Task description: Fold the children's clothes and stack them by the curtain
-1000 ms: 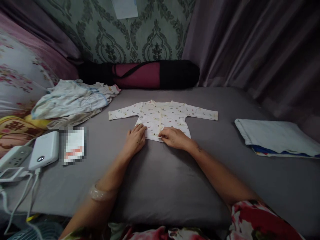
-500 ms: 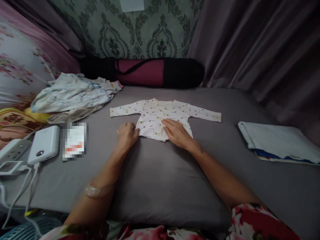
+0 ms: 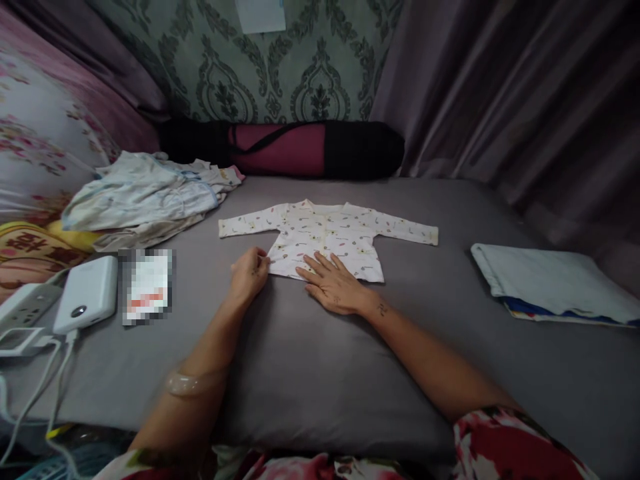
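Observation:
A small white baby shirt with a scattered print lies spread on the grey bed sheet, both sleeves stretched out sideways and its collar away from me. At its lower left corner my left hand is closed, fingers curled, with the hem's edge pinched between thumb and fingers. My right hand lies flat over the middle of the lower hem, fingers spread and pressing lightly on the cloth. It covers part of the hem.
Crumpled baby clothes lie at the back left. Nearer are a white power bank with cables, a power strip and a blurred-out packet. Folded cloths sit at right; a black-and-maroon long bag lies along the wall.
My right hand has slid left and toward me, from the shirt's right front to the middle hem, its fingers now spread. My left hand has closed at the lower left corner.

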Available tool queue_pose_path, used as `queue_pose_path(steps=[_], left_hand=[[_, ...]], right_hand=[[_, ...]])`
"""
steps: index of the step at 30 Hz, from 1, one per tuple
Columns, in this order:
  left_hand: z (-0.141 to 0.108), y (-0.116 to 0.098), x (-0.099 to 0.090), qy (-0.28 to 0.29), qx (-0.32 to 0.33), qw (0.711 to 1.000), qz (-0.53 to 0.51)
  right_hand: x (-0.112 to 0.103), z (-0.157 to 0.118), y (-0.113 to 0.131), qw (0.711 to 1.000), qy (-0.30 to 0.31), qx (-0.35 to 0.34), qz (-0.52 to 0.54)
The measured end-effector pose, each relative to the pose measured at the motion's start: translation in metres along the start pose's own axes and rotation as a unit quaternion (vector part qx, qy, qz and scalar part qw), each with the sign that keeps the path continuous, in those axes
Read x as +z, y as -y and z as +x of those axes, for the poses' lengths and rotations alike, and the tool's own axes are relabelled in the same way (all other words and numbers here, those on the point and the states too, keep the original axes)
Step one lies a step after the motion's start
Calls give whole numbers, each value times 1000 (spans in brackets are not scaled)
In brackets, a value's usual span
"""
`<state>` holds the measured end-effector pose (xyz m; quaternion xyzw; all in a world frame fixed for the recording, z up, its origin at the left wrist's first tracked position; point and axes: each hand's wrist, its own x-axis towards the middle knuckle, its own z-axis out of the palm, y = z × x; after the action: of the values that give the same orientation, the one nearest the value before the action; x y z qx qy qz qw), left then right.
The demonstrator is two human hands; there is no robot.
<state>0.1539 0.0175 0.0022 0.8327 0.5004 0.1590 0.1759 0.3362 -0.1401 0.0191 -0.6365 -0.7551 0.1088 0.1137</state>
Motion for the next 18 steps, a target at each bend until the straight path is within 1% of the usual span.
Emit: queue_pose_path(steps=[3,6,9,10,11,12,13,15,16,17,18], left_hand=[[-2,-2,-2,1,5,1000,7],[-7,-7,-5,-12,25,998,55],[-12,-15,-5,-48,58,991,115],[-13,-19,-4,-57,80,988,120],[-14,-23,-2,-61,111,985,114],[-15,-27,1,-58,151,982,101],[-16,-31,5,-50,193,976,86],[-19,-38,15,-19,262,962,72],[-20,-41,20,1,278,958,76],[-22,-43,24,20,280,956,86],[-23,-45,28,38,272,957,99]], right_hand=[[0,-1,1,1000,4,4,7],[-2,-1,3,999,16,4,32],[-9,1,0,993,38,-4,111],[-12,3,-3,989,33,0,141],[-15,4,-7,987,14,13,162],[-17,5,-13,985,-19,36,165],[-19,5,-19,984,-61,68,149],[-19,5,-32,978,-137,141,74],[-17,4,-38,973,-152,170,33],[-15,2,-44,970,-149,192,2],[-13,1,-48,969,-133,207,-17]])
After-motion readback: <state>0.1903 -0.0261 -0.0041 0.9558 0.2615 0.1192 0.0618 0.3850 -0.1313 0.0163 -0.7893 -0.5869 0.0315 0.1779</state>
